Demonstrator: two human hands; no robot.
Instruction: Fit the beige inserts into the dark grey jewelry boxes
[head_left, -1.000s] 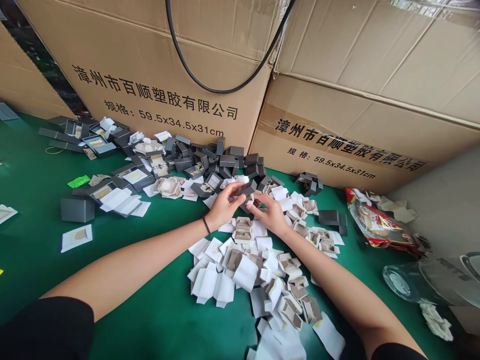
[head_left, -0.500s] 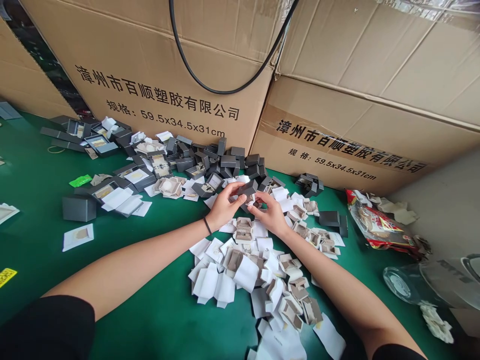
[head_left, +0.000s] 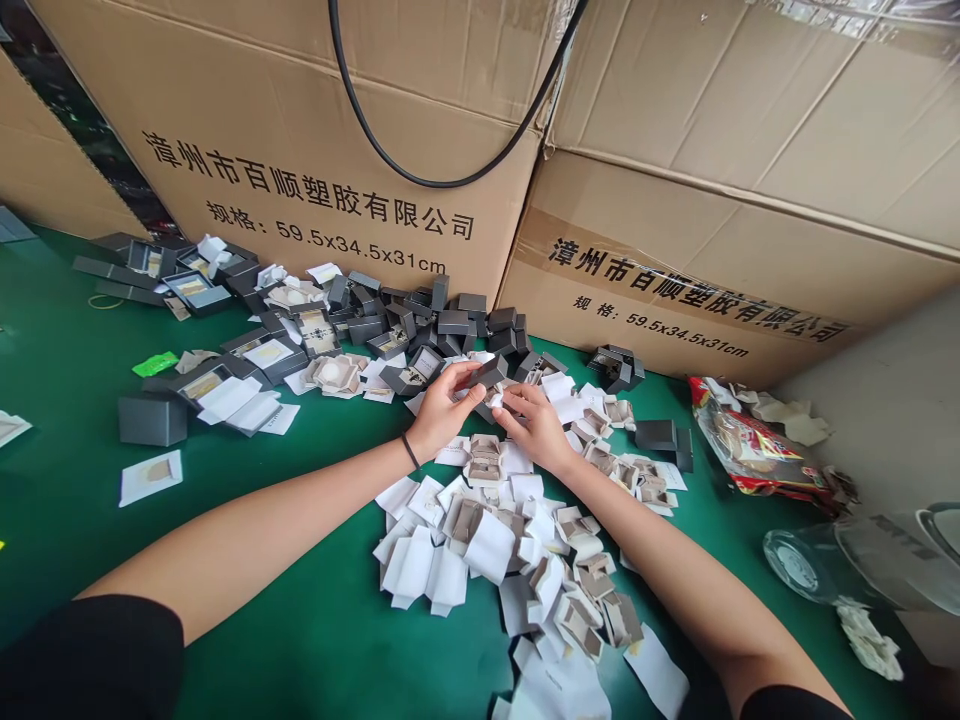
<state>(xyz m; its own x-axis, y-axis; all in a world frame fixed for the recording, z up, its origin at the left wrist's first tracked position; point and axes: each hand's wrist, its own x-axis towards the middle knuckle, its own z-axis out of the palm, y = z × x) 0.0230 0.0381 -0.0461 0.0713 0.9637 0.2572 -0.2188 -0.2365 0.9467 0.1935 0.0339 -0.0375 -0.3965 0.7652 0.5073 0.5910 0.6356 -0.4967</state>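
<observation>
My left hand [head_left: 441,415] is closed on a small dark grey box [head_left: 491,371], held a little above the table's middle. At the near side of the box, a small white paper insert [head_left: 496,397] shows, pinched by the fingers of my right hand [head_left: 538,428]. Whether the insert is still partly inside the box is hidden by my fingers. Below my hands lies a heap of folded white and grey-brown paper inserts [head_left: 491,545]. Behind them, several dark grey boxes [head_left: 454,322] are piled, some with open lids.
Large cardboard cartons [head_left: 315,120] wall off the back of the green table [head_left: 300,600], and a black cable [head_left: 442,183] hangs before them. On the right are a red snack package [head_left: 757,445] and a clear jar [head_left: 795,560] lying sideways. A green wrapper [head_left: 155,364] lies left.
My fingers have shifted slightly around the box and the insert, and the box has moved a little. The piles stay as they were; the view itself drifts slightly.
</observation>
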